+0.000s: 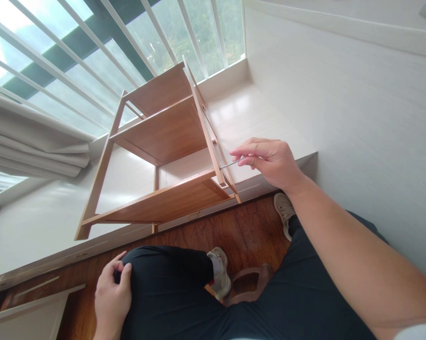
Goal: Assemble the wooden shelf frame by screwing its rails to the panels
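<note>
A wooden rack (159,137) with several shelf boards lies tilted on the pale ledge. My right hand (273,160) pinches a thin metal hex key (230,164) between thumb and fingers. The far end of the key meets the outer side of the rack's right-hand post (208,127), near the lowest board (163,203); the screw itself is too small to make out. My left hand (112,293) rests on my left knee, thumb and forefinger apart, with nothing seen in it. Its other fingers are partly hidden.
Behind the rack stands a barred window (184,38), with a grey curtain (36,141) at its left. A pale wall (358,108) rises on the right. Below the ledge (280,118) are the dark wood floor (241,231), my shoes and a brown stool (248,283) between my legs.
</note>
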Demonstrator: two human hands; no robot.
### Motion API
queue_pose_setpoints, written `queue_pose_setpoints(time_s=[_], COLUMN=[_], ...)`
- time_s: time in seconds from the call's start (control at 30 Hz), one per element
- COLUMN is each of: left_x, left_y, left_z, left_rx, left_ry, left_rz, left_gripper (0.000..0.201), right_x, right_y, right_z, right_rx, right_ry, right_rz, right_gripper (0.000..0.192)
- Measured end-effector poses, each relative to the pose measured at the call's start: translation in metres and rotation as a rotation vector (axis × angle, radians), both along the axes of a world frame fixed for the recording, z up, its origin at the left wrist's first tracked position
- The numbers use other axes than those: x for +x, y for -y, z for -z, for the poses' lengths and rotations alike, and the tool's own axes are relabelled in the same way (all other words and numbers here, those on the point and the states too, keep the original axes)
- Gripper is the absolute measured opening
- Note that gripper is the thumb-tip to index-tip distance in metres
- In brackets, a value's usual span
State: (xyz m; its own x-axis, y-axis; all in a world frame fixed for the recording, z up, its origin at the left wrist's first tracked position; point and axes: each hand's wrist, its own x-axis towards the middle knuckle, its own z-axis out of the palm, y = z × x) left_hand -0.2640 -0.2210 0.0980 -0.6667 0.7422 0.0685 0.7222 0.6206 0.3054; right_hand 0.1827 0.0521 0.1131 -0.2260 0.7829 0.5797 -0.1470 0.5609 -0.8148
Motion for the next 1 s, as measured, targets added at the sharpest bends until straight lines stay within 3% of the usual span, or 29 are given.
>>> queue_pose_setpoints(time_s=[0.5, 1.0], left_x=[-0.0002, 0.0017], left_y=[-0.0006, -0.0027], left_z=[-0.0015, -0.0019], left_rx=[-0.006, -0.019], left_ry=[-0.015, -0.017], left_rz=[0.014, 0.022], left_gripper=[0.033, 0.033], right_x=[0.0000, -0.0016], right_y=[0.0000, 0.0014], right_z=[0.0010, -0.0035], right_rx=[-0.029, -0.052], right_ry=[0.025, 0.033], right_rz=[0.003, -0.003], right_gripper=[0.017, 0.034])
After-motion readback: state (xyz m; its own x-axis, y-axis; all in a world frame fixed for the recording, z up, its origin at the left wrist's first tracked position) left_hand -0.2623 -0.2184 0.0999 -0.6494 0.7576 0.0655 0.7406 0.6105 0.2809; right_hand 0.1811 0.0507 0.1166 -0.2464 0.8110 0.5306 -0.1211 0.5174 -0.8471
